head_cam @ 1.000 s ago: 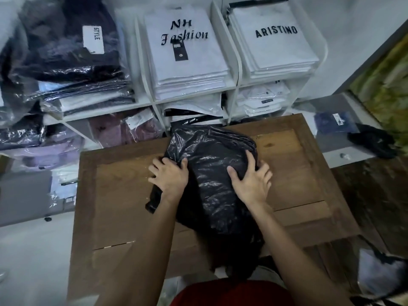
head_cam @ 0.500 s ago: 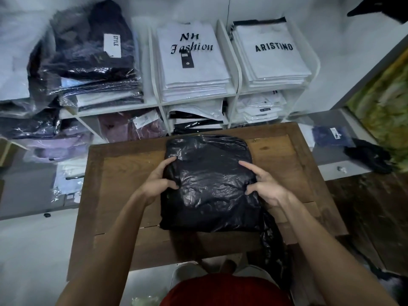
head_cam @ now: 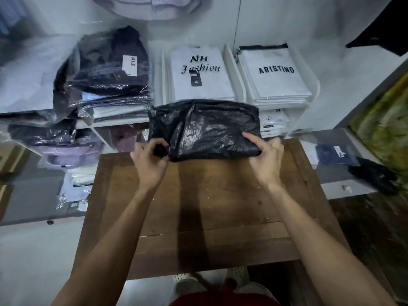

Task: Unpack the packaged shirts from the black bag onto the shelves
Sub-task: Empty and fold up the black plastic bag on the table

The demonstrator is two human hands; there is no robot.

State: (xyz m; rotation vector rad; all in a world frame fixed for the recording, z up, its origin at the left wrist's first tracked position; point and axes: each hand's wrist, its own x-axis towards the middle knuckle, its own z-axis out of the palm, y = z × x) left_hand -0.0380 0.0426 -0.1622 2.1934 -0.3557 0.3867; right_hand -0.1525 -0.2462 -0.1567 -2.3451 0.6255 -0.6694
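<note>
Shelves [head_cam: 123,123]: left bay stacked with dark bagged shirts [head_cam: 110,69], middle and right bays white packs [head_cam: 201,74]. Left hand [head_cam: 151,157] pinching black bag [head_cam: 205,131] corner; right hand [head_cam: 268,155] clamped on opposite edge. Bag closed, contents hidden, at far edge of wooden table [head_cam: 198,206].

A wooden table [head_cam: 220,206] spreads out below the left fingers [head_cam: 152,144] and right fingers [head_cam: 254,138], its brown top scuffed and crossed by a seam nearer the wearer. Well to the right of the right fingers, a crumpled black cloth [head_cam: 373,175] lies on a low grey ledge [head_cam: 344,191]. Far above both sets of fingers, a pale striped garment [head_cam: 143,7] hangs at the top edge, and a black garment [head_cam: 379,36] hangs at the upper right. Pale shoes [head_cam: 187,286] show past the table's near edge.
</note>
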